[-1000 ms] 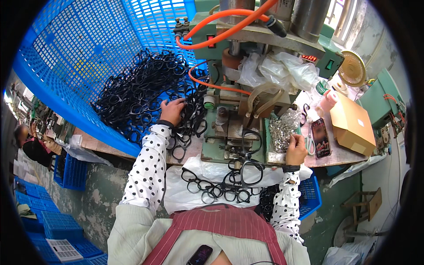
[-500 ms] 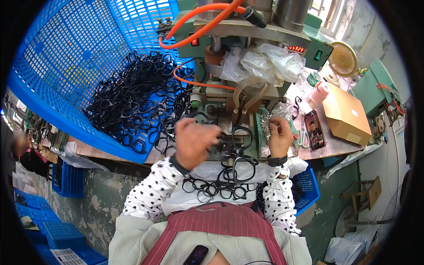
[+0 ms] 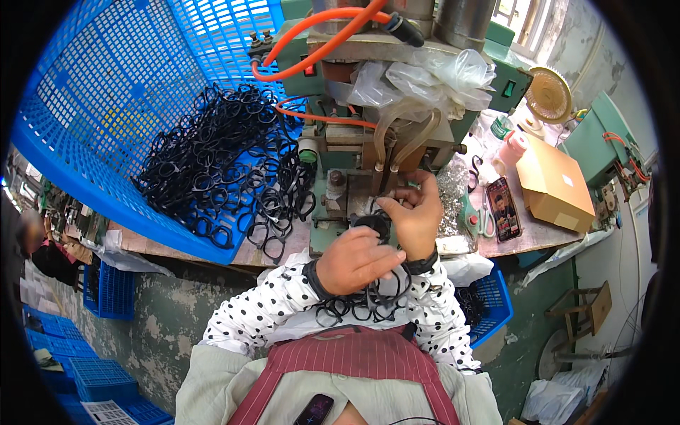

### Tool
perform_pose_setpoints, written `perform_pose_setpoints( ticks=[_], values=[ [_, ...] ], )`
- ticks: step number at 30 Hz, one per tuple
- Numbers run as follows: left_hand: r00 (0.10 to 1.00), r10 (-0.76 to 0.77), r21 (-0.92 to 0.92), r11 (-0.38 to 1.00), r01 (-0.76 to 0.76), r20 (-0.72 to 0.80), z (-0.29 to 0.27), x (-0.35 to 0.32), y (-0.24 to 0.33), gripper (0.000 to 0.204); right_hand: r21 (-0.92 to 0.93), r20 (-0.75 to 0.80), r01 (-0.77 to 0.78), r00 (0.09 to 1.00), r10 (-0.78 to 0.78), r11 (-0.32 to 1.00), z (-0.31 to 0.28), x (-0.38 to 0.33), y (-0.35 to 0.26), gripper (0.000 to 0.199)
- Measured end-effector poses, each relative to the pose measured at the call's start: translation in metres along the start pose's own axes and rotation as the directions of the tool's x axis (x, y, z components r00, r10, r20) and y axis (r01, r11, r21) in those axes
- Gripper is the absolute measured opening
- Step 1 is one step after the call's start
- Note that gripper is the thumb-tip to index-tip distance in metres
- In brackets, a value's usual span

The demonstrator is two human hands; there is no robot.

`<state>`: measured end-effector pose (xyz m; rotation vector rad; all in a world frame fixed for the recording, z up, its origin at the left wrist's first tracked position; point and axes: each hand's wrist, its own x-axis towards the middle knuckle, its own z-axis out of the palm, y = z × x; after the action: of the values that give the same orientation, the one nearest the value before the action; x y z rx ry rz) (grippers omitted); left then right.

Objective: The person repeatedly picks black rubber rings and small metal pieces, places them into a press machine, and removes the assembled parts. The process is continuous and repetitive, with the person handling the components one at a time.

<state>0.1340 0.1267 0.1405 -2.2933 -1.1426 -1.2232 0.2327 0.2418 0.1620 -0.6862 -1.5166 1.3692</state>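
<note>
Just below the front edge of the bench (image 3: pixel 296 244), nearest me: cluster of black eyeglass frames (image 3: pixel 365 310). Rims overlap, so lifting one could drag neighbours to the floor.

Left hand (image 3: pixel 360 261) sits over that cluster, fingers half curled. Underside hidden, so I can't tell if it grips anything. A sleeve cuff could snag a rim.

Right hand (image 3: pixel 416 212) is beyond it, thumb and forefinger bent close together at the press (image 3: pixel 336 188). I can't tell if they pinch anything; small dark black piece (image 3: pixel 375 225) sits between the hands, likely a frame, half covered. Main worry: those fingers are right under the tooling, and I can't see if the press is live. An accidental trigger could crush them. A crooked seat could crack or scratch the piece.

Right of the press, just beside that wrist: heap of small silvery parts (image 3: pixel 451 202). An elbow or wrist sweep could scatter them.

Farther right on the bench: scissors (image 3: pixel 486 222), then phone (image 3: pixel 503 210). Lit screen could pull attention off the press.

At the bench's left end: blue crate (image 3: pixel 78 184), loose frames (image 3: pixel 280 223) spilling off its near corner. A bump could drop them.
</note>
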Motion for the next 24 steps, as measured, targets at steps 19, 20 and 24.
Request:
perform_pose_setpoints(
  ticks=[19, 20, 24],
  values=[
    [0.991, 0.078, -0.243, 0.969, -0.051, 0.105, 0.0, 0.01, -0.026, 0.042, -0.936, 0.089, 0.178, 0.955, -0.284, 0.304, -0.13, 0.01, 0.101, 0.018],
    [0.992, 0.084, -0.247, 0.967, -0.057, 0.098, 0.001, 0.01, -0.026, 0.042, -0.925, 0.064, 0.172, 0.95, -0.306, 0.339, -0.136, 0.012, 0.109, 0.016],
    [0.993, 0.053, -0.115, 0.993, -0.04, 0.11, 0.0, 0.006, -0.021, 0.045, -0.813, -0.039, 0.19, 0.926, -0.376, 0.551, -0.136, 0.019, 0.114, 0.01]
  ],
)
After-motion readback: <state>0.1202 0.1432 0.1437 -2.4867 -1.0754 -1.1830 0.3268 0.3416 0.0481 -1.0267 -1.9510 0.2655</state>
